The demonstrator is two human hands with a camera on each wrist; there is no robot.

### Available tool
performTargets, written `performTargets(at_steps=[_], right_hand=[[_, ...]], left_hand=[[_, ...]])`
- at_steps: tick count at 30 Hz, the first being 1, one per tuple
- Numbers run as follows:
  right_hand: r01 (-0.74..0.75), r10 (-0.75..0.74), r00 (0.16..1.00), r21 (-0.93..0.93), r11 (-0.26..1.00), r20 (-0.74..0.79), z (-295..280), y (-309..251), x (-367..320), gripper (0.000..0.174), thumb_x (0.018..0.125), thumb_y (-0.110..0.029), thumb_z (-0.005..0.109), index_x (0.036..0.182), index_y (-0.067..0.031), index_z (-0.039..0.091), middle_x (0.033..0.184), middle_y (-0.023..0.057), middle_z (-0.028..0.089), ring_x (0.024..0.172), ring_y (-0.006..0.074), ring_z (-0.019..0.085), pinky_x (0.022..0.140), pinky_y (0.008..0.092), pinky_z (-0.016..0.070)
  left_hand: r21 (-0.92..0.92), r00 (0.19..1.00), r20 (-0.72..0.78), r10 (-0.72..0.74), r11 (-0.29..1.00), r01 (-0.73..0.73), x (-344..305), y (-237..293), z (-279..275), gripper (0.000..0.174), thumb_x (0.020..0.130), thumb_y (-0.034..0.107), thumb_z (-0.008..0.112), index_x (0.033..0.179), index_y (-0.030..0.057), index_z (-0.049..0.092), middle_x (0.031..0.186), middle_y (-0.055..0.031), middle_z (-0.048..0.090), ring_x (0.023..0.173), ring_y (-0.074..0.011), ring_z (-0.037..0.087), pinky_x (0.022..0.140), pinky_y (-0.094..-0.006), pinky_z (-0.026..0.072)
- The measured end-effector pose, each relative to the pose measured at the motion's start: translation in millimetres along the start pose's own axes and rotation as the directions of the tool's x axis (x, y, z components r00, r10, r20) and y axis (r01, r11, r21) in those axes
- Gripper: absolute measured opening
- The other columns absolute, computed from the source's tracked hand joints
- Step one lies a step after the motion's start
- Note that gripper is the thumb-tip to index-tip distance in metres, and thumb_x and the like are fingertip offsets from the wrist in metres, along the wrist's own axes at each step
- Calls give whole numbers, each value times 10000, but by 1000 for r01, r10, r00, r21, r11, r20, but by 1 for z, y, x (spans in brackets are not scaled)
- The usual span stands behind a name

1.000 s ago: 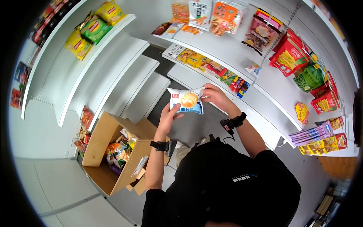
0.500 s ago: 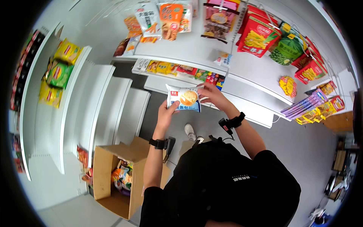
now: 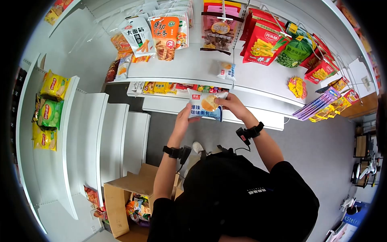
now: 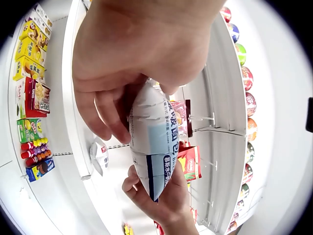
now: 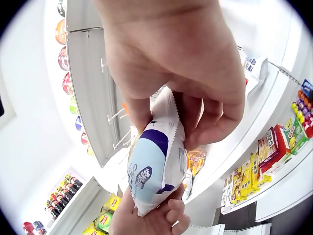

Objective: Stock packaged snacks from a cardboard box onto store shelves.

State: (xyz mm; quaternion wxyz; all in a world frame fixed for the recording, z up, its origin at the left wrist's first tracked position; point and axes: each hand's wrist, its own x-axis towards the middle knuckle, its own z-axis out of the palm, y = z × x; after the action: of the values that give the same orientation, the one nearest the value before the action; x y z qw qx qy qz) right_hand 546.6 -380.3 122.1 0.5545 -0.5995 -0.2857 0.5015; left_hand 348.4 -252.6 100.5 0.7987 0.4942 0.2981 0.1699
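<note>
A puffed white-and-blue bread packet (image 3: 204,109) is held up between both hands in front of the shelves. My left hand (image 3: 182,121) pinches its left end, thumb on the printed front. The right hand (image 3: 234,106) grips the opposite end. In the left wrist view the packet (image 4: 152,142) appears edge-on, fingers behind it and the other hand below. From the right wrist, its crimped end (image 5: 166,110) sits between thumb and fingers. A similar small packet (image 3: 226,70) lies on the shelf just beyond the hands.
Hanging snack bags, including a red one (image 3: 266,42), line the shelf (image 3: 169,72) ahead. Boxed sweets (image 3: 160,87) stand on a lower tier. Chip bags (image 3: 51,113) sit on the left shelving. A cardboard box (image 3: 117,209) of snacks stands on the floor at lower left.
The view has turned and moved closer to the front shelf, so the shelves and box shift left in view. Both hands still hold the bread packet, now nearer the shelf edge.
</note>
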Motion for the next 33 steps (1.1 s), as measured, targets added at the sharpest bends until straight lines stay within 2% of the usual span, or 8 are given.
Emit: performTargets(at_steps=[8, 14, 15, 20, 23, 28, 29, 33], right_hand=[[-24, 31, 995, 77, 997, -91, 2, 13, 20, 464, 825, -363, 658, 1148, -46, 551, 1044, 35, 602, 967, 109, 548, 797, 258, 456], [-15, 52, 986, 230, 973, -155, -27, 18, 18, 500, 855, -363, 629, 1195, -23, 493, 999, 63, 588, 869, 130, 602, 772, 265, 502], [-29, 72, 985, 261, 965, -155, -33, 12, 14, 482, 867, -342, 617, 1202, -18, 491, 994, 57, 581, 779, 113, 599, 700, 233, 499], [-121, 148, 982, 209, 970, -117, -74, 9, 4, 411, 886, -262, 601, 1197, -12, 501, 905, 27, 556, 703, 84, 549, 613, 213, 455], [-110, 133, 986, 206, 972, -100, -99, 20, -4, 410, 888, -205, 587, 1236, -12, 485, 929, 30, 564, 706, 85, 549, 617, 216, 462], [-36, 87, 983, 294, 955, -162, -139, 53, -3, 261, 885, -109, 549, 1136, -38, 567, 923, 44, 609, 728, 92, 562, 646, 219, 471], [-19, 68, 985, 291, 956, -160, -146, 61, -2, 250, 882, -98, 545, 1123, -41, 574, 925, 45, 617, 743, 96, 570, 658, 221, 474], [-15, 80, 961, 238, 971, -266, -154, 78, 20, 169, 852, -114, 550, 997, -61, 619, 983, 17, 642, 855, 121, 597, 710, 267, 472]], left_hand=[[-158, 992, 114, -44, 986, 62, 30, -1, -22, 429, 953, 362, 456, 1156, -10, 520, 1014, -113, 637, 895, -190, 629, 807, -313, 498], [-63, 978, 158, -133, 988, 144, 63, 2, -4, 361, 930, 305, 522, 1118, -3, 533, 975, -95, 636, 889, -171, 623, 783, -300, 505], [-45, 976, 162, -146, 987, 155, 69, 1, -1, 362, 929, 307, 526, 1114, -3, 535, 971, -91, 636, 889, -166, 621, 780, -297, 505], [26, 968, 186, -170, 985, 168, 102, -5, 24, 371, 923, 324, 537, 1099, -4, 543, 943, -75, 634, 872, -147, 616, 782, -292, 506], [33, 961, 226, -161, 987, 158, 118, -10, 43, 364, 935, 315, 518, 1139, 14, 523, 1031, -75, 609, 911, -159, 603, 804, -300, 501], [67, 949, 277, -152, 988, 139, 132, -8, 75, 412, 933, 289, 514, 1257, 36, 481, 1147, -64, 574, 1002, -180, 579, 856, -313, 470], [163, 926, 341, -163, 980, 113, 134, -5, 80, 446, 924, 294, 528, 1293, 53, 459, 1192, -54, 557, 1030, -183, 565, 879, -327, 452], [320, 925, 268, -268, 931, 177, 164, -41, 111, 494, 882, 320, 586, 1284, 58, 467, 1238, -63, 518, 1060, -181, 545, 869, -366, 454]])
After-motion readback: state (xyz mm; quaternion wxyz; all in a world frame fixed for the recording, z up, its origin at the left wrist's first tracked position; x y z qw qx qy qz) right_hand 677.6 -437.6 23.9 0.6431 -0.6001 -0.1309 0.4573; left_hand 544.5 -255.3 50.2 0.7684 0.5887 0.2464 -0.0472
